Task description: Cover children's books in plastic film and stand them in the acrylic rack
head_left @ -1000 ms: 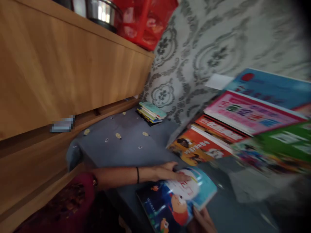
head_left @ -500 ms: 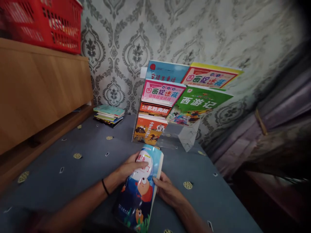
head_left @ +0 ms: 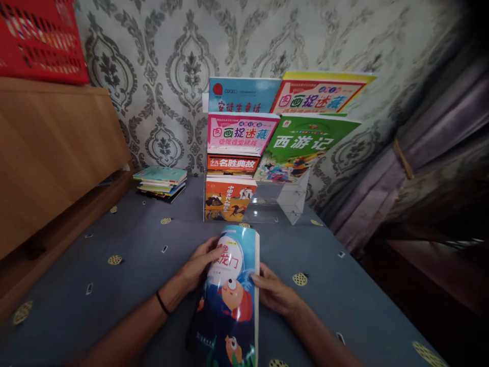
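Note:
Between my two hands is a blue picture book (head_left: 234,300) with orange fish on its glossy cover, tilted up above the grey cloth. My left hand (head_left: 200,262) grips its upper left side, thumb lying on the cover and fingers behind. At the right edge, my right hand (head_left: 275,289) holds the page side with the thumb at the front; its other fingers are partly hidden. Just beyond the book stands a clear acrylic book rack (head_left: 292,201). It carries several books, among them a green one (head_left: 301,148) and an orange one (head_left: 229,200) low on the left.
A small pile of thin books (head_left: 160,181) lies at the back left. Along the left runs a wooden cabinet (head_left: 57,153) with a red plastic basket (head_left: 46,69) on top. A patterned wall rises behind, and a tied curtain (head_left: 401,153) hangs at the right.
My view has turned slightly, so the rack and cabinet sit further left. The book is turned a little more upright, and my left thumb has slid towards its left edge, uncovering more title.

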`<control>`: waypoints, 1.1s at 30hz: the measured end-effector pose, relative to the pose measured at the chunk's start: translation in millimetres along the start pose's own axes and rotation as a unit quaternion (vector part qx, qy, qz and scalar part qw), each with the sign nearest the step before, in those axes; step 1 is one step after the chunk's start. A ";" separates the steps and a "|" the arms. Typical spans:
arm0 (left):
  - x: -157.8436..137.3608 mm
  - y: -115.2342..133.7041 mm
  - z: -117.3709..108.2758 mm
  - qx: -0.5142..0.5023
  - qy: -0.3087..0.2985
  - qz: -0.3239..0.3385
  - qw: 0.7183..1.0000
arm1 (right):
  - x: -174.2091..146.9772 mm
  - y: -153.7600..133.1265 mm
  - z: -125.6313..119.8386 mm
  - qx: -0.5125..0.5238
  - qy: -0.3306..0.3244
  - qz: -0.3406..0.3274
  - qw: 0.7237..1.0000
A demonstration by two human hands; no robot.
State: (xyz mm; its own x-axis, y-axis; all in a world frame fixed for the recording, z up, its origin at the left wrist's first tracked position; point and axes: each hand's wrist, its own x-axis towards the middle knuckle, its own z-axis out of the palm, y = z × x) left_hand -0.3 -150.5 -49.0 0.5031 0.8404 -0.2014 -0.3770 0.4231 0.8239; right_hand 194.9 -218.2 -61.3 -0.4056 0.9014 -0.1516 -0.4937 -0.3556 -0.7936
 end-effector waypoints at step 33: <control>-9.8 -1.1 -13.5 0.651 -0.081 0.247 0.713 | 12.7 2.8 -11.1 0.015 -0.017 -0.026 0.999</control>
State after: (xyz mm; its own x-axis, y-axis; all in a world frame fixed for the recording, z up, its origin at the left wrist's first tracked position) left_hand -15.4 -154.6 -55.1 0.6823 0.6833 0.2598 0.4491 -0.6722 0.5886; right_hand 196.9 -205.0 -72.0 -0.4041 0.9103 -0.0901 -0.5375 -0.3160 -0.7818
